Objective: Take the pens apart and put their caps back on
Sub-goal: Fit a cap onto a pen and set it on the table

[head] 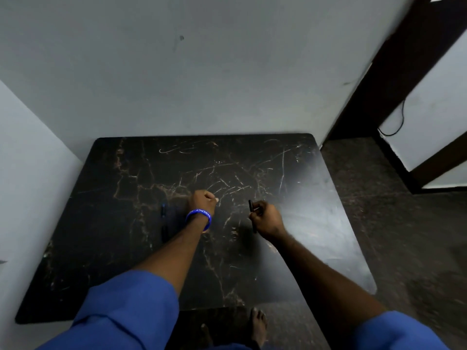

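Note:
My right hand [265, 219] is closed around a dark pen [251, 206], whose end sticks up above the fingers over the middle of the black marble table [126, 248]. My left hand [202, 201], with a blue wristband, is a fist just above the table; a small pale piece shows at its fingertips, too small to identify. To the left of that hand, a dark pen with a blue end [163, 210] lies on the table. Another dark pen [164, 232] lies just below it, hard to make out.
The table stands against a pale wall at the back and left. Dark floor lies to the right, with a dark door frame [394, 79] and a hanging black cable [396, 122]. A bare foot [258, 324] shows below the table's front edge.

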